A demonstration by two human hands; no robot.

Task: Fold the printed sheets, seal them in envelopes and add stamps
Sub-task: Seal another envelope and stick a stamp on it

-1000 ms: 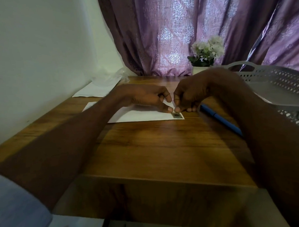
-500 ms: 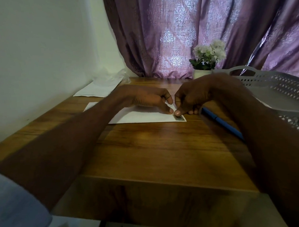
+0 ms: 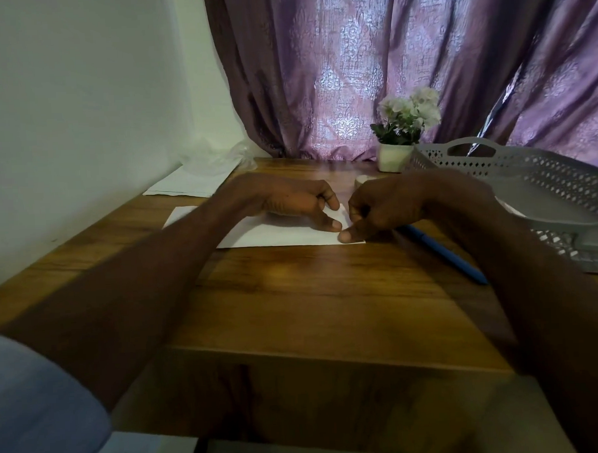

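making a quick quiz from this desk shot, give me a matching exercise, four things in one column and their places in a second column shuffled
Things:
1. envelope
2. blue pen
3. flower pot
4. grey basket

Places:
A. at the back of the desk, in front of the curtain
B. flat on the desk under both hands
C. at the right edge of the desk
D. on the desk between the envelope and the basket, partly under the right forearm

Pairs: 1-B, 2-D, 3-A, 4-C
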